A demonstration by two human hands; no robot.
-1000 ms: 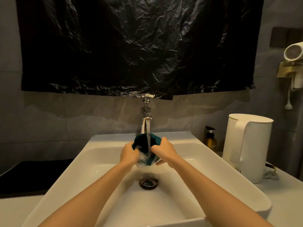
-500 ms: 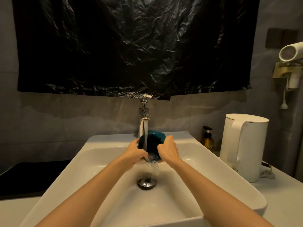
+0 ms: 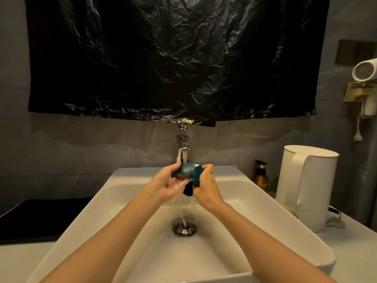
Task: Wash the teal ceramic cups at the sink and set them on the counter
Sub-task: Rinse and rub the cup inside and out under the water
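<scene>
Gripping the teal cup (image 3: 186,170) from both sides, the left hand (image 3: 168,185) and right hand (image 3: 206,189) curled round it and held it tilted under the running faucet (image 3: 183,147), above the drain (image 3: 184,227) of the white sink (image 3: 122,181). A white kettle (image 3: 306,186) stood on the surface (image 3: 357,254) to the right.

The cup (image 3: 188,173) is under the tap (image 3: 183,147), above the sink (image 3: 265,217) and its drain (image 3: 184,226), held between the left hand (image 3: 168,185) and right hand (image 3: 206,187). On the worktop (image 3: 357,254) to the right stands a kettle (image 3: 310,186), with a bottle (image 3: 261,178) behind, between kettle and sink.
</scene>
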